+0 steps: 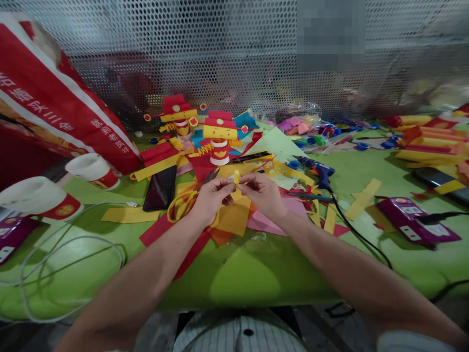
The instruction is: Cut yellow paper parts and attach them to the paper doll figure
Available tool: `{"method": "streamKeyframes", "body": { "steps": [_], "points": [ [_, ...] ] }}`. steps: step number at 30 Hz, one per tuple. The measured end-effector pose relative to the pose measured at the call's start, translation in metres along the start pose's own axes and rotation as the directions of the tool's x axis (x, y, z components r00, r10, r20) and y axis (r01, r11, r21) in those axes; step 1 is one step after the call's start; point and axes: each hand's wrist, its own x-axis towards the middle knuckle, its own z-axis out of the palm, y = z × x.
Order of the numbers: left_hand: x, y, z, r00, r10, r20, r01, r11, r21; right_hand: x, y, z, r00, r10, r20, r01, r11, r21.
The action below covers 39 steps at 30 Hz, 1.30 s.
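Between my two hands is a small yellow paper piece (237,177), pinched by the fingertips of both. My left hand (213,199) is closed on its left side, and my right hand (264,195) grips it from the right. Beneath them lie orange paper (232,217), pink paper (293,210) and red paper scraps. Yellow-handled scissors (179,208) rest beside my left wrist. Just beyond my hands stands a paper figure (220,134) with a red hat, yellow face and folded yellow arms. A second similar figure (178,115) is behind it.
A blue glue gun (317,168) with a black cord lies to the right, near a purple power strip (417,220). On the left are a black phone (160,188), a white cable (119,249), paper cups (93,171) and a large red bag (62,93). Perforated metal (220,49) backs the table.
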Motion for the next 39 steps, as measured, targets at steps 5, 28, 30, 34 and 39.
{"method": "streamKeyframes", "body": {
  "steps": [5,28,30,34,39],
  "points": [
    [-0.0009,0.0,0.0022,1.0,-0.001,0.027,0.002,1.0,-0.018,0.0003,0.0009,-0.0019,0.999,-0.039,0.02,0.041,0.992,-0.118],
    [-0.0016,0.0041,0.0019,0.997,0.08,-0.009,-0.079,0.991,0.105,-0.0017,-0.0044,-0.0039,0.93,-0.323,0.177,0.368,0.792,-0.487],
    [-0.0013,0.0038,0.0018,0.997,0.079,-0.003,-0.079,0.991,0.107,-0.0016,-0.0036,-0.0043,0.926,-0.331,0.181,0.377,0.786,-0.49],
    [-0.0011,0.003,0.0014,0.997,0.083,0.008,-0.083,0.989,0.123,-0.0013,-0.0017,-0.0052,0.918,-0.347,0.192,0.396,0.776,-0.491],
    [-0.0012,0.0027,0.0018,0.998,0.061,-0.003,-0.06,0.987,0.15,-0.0015,-0.0005,-0.0054,0.918,-0.346,0.194,0.395,0.755,-0.524]
  ]
}}
